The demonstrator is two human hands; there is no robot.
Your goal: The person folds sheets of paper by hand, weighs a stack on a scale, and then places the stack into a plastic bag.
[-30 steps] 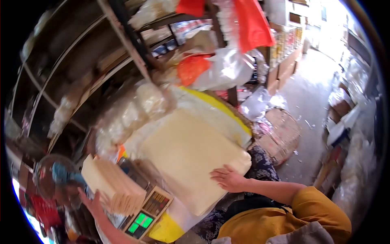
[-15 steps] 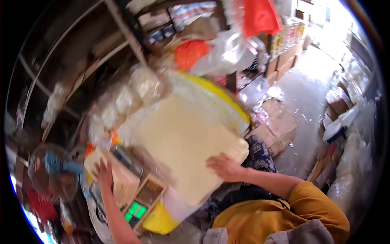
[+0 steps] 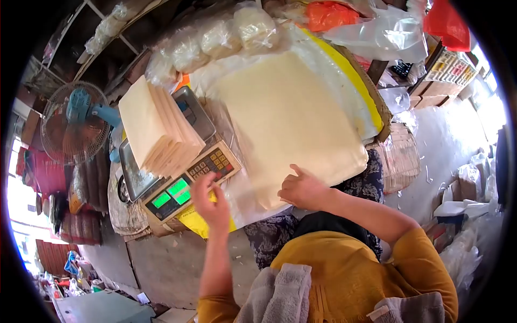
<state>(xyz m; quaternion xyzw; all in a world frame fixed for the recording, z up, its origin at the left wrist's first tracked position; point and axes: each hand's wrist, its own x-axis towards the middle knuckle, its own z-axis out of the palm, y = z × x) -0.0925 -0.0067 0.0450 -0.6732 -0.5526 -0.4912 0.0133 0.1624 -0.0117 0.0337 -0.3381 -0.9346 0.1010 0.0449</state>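
Observation:
My left hand [image 3: 211, 205] hovers beside the front of a digital scale [image 3: 219, 161], fingers apart and holding nothing, close to its keypad and green-lit display. On the scale's metal tray [image 3: 131, 171] lies a thick stack of folded cream sheets [image 3: 153, 124], its layered edges facing me. At the near edge of a large, smooth pile of cream sheets [image 3: 291, 116] is my right hand [image 3: 302, 189]. Its fingers are loosely bent, with one stretched out, and no object shows in it. Whether it presses on the top sheet, I cannot tell.
Behind the pile stand several clear bags of pale goods [image 3: 219, 39]. A fan [image 3: 75, 121] is at the left beyond the scale. Orange and clear plastic bags [image 3: 379, 33] lie at the back. Flattened cardboard [image 3: 396, 159] rests on the floor at right.
My left hand has left the folded stack and come back toward me, near the scale's keypad. My right hand stays by the pile's near edge, fingers more bent. The view has turned.

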